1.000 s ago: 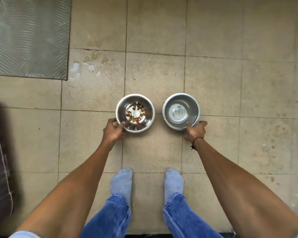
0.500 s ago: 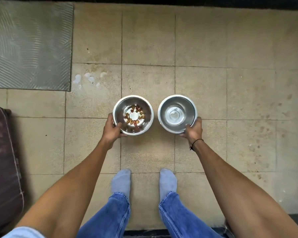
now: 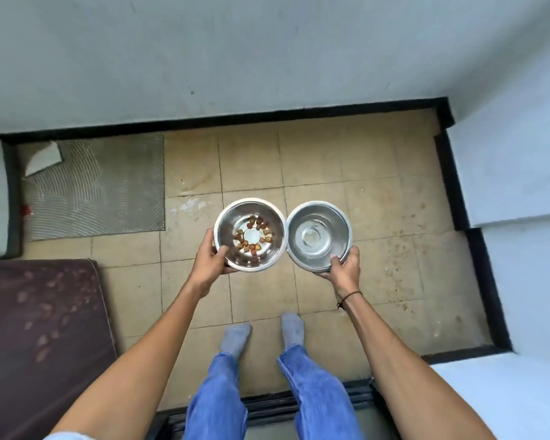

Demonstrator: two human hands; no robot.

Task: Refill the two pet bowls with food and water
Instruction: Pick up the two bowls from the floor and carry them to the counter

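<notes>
At the centre of the frame, two steel bowls are held side by side above the tiled floor, their rims touching or nearly so. The left hand grips the food bowl at its lower left rim, thumb hooked over the edge and fingers curled underneath. A ring of brown and orange kibble lies around the raised middle of that bowl (only a thin scatter, with bare metal showing all round). The right hand grasps the water bowl at its lower right rim, thumb inside the lip; a little clear water shimmers in the bottom. A thin black band circles the right wrist.

Below the bowls, toward the bottom centre, stand two feet in grey socks and legs in blue jeans. A grey ribbed mat lies on the tiles at the middle left, one corner folded over. A dark maroon cushion fills the lower left. A pale wall with a black skirting runs across the top and down the right side.
</notes>
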